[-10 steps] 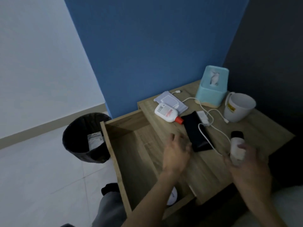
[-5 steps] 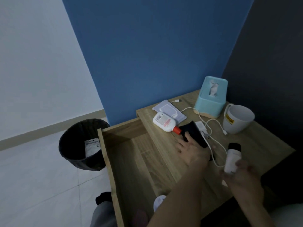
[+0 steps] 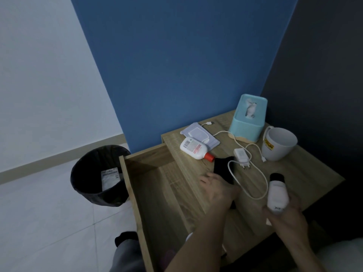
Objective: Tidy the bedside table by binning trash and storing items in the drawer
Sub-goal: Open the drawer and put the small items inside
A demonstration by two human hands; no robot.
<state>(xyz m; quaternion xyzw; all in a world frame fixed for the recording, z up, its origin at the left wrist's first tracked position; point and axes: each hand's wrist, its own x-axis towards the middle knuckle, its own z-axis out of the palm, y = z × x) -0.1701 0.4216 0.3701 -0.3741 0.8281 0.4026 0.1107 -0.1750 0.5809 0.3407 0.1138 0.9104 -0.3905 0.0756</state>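
Observation:
My left hand [image 3: 218, 190] is shut on a flat black device [image 3: 222, 166], tilted with one end raised off the wooden bedside table [image 3: 306, 173]. My right hand [image 3: 286, 216] holds a white bottle with a black cap [image 3: 277, 191] upright over the table's near edge. The drawer [image 3: 157, 189] is pulled out to the left, and something white shows at its near end, mostly hidden by my left arm. A white charger [image 3: 240, 155] with its cable [image 3: 253, 195] lies by the black device. A white bottle with a red cap [image 3: 194, 151] lies on a wipes packet [image 3: 200, 134].
A teal tissue box [image 3: 248, 118] and a white mug [image 3: 279, 144] stand at the back right of the table. A black bin [image 3: 98, 175] with a white packet inside stands on the floor left of the drawer. A blue wall rises behind the table.
My left hand moved from above the drawer onto the black device and has lifted one end. My right hand with the bottle stayed near the table's front.

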